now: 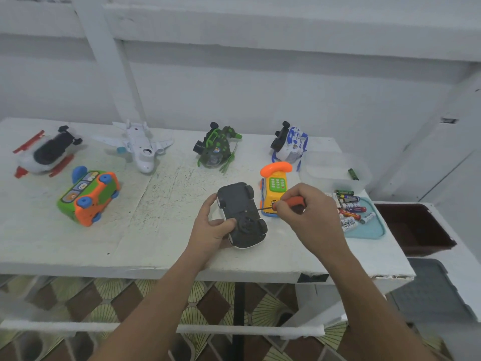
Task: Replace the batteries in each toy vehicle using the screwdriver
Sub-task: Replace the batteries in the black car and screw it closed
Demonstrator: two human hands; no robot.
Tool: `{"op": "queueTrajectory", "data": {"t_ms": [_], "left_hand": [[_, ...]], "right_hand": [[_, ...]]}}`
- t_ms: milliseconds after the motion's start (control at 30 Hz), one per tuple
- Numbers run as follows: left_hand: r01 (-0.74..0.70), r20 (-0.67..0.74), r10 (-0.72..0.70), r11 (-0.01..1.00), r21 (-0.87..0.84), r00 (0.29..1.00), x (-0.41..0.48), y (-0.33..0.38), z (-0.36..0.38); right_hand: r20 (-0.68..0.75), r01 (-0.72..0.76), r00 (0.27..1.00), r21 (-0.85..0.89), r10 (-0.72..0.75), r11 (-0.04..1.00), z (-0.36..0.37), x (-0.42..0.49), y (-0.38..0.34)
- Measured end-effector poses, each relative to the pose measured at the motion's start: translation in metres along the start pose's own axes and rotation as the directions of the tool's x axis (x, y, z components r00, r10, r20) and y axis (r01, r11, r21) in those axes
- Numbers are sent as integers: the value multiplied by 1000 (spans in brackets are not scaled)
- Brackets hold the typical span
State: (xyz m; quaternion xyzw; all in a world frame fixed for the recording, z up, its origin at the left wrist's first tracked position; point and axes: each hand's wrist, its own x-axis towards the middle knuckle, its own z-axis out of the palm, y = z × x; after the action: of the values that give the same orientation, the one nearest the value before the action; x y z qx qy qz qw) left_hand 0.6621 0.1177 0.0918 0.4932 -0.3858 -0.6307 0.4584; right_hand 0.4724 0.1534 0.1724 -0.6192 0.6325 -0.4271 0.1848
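Observation:
A white toy car (240, 204) lies upside down near the table's front, its black underside and wheels facing up. My left hand (212, 226) grips its left side, thumb across the underside. My right hand (305, 213) holds an orange-handled screwdriver (292, 201), and the thin shaft points left with its tip on the car's underside. Several batteries (350, 208) lie on a pale blue tray (372, 230) to the right of my right hand.
On the white table (156, 230) stand more toys: a red-white one (44, 155), a white plane (139, 145), a green-orange bus (88, 198), a green vehicle (216, 149), a blue-white vehicle (289, 143), a yellow toy phone (274, 186). A clear tub (335, 173) holds one battery.

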Motion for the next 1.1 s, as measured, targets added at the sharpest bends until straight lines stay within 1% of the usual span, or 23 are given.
{"op": "queueTrajectory", "data": {"t_ms": [333, 567, 633, 700, 767, 800, 867, 933, 1033, 1100], "left_hand": [[14, 16, -14, 1000, -1, 1000, 3, 0, -3], [11, 8, -11, 1000, 14, 1000, 5, -3, -5], [10, 7, -10, 1000, 22, 1000, 5, -3, -6], [9, 7, -9, 1000, 21, 1000, 4, -3, -6], [8, 10, -9, 1000, 24, 1000, 4, -2, -6], [10, 11, -10, 1000, 25, 1000, 4, -2, -5], [16, 10, -16, 1000, 20, 1000, 4, -1, -5], [20, 6, -20, 1000, 16, 1000, 4, 0, -5], [17, 8, -17, 1000, 8, 1000, 3, 1, -4], [14, 9, -14, 1000, 2, 1000, 3, 1, -3]], "right_hand": [[-14, -68, 998, -4, 68, 998, 7, 1, -6], [-20, -78, 997, -61, 77, 995, 10, 0, -11], [-13, -68, 998, -104, 67, 992, 10, 0, -14], [13, -33, 999, -183, 36, 982, 9, 0, -20], [77, 13, 997, -278, 9, 960, 8, 3, -26], [115, 20, 993, -327, 19, 945, 8, 5, -30], [164, -19, 982, -404, 93, 914, 7, 10, -38], [189, -95, 961, -456, 201, 885, 4, 18, -46], [265, -175, 900, -510, 347, 842, -4, 25, -54], [306, -181, 870, -532, 387, 827, -5, 28, -59]]}}
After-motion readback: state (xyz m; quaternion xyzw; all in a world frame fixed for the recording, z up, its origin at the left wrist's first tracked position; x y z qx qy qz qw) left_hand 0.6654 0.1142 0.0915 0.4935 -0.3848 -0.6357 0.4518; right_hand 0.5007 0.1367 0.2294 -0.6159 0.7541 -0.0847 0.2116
